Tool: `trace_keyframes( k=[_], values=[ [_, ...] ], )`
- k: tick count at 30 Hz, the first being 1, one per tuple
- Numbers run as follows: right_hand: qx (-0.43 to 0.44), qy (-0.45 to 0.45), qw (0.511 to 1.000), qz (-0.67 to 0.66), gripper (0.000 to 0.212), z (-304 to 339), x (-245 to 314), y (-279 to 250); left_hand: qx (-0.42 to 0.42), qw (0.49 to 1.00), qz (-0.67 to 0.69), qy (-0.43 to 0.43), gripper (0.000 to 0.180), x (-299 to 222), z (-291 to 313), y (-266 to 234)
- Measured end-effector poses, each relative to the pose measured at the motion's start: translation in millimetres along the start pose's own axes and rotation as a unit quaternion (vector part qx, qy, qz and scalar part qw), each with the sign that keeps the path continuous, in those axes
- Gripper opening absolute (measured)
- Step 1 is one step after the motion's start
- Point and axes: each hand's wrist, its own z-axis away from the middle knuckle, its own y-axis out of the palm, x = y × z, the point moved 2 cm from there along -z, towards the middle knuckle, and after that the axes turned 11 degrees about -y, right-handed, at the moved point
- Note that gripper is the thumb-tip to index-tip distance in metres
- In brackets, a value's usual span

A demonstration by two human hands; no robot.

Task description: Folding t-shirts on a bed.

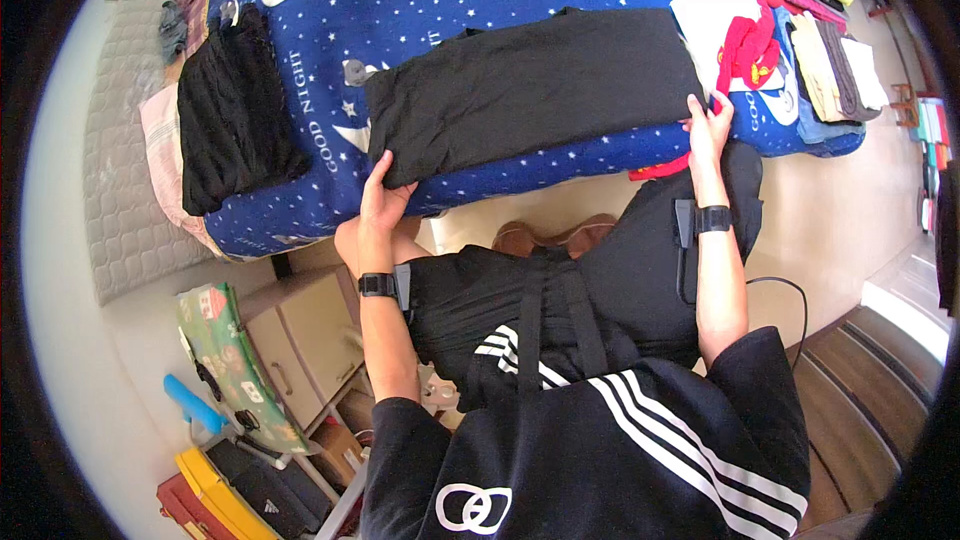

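A long black garment [540,90], folded into a flat strip, lies across a blue blanket [480,175] printed with moons and stars. Its exact kind does not show. At its near left corner my left hand [385,198] grips the edge, thumb on top and fingers partly hidden under the cloth. My right hand [709,130] pinches the right end near its lower corner. Between the hands the cloth lies fairly smooth, with slight creases toward the left. Close to my right hand are a red cloth [748,50] and a white cloth [695,15].
Another black garment [240,115] lies at the bed's left end. Folded clothes [835,65] are stacked at the right. Below the bed's left side stand a cabinet [295,340] and a green patterned bag [235,370]. A dark cable [800,300] hangs at my right.
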Motion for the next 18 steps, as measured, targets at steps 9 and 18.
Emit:
trace_keyframes(
  k=[9, 18],
  values=[
    [-0.109, 0.094, 0.978, -0.152, 0.052, -7, -11, -14, 0.053, 0.978, -0.198, -0.046, 0.059, 11, 11, 8],
    [-0.02, 0.218, 0.919, -0.329, 0.056, 16, -10, 5, 0.022, 0.995, -0.051, -0.083, 0.045, 10, 2, 2]
  ],
)
